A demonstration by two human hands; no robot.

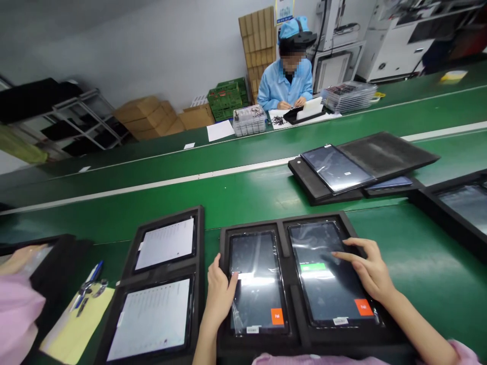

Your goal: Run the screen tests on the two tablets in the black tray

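Note:
Two tablets with dark screens lie side by side in a black foam tray (287, 276) in front of me. My left hand (219, 289) rests on the tray's left edge, thumb at the edge of the left tablet (256, 274), fingers apart and holding nothing. Over the right tablet (323, 284), my right hand (367, 268) stretches its index finger onto the screen, near a green bar, with nothing held. Each of these screens shows an orange-red square at its lower right.
Left of my tray, another foam tray (198, 268) holds two lit tablets. Yellow paper (78, 324) with pens lies farther left, near a pink sleeve (19, 314). Stacked foam trays (388, 152) with a tablet stand behind. A person (287, 83) in blue sits across the green belt.

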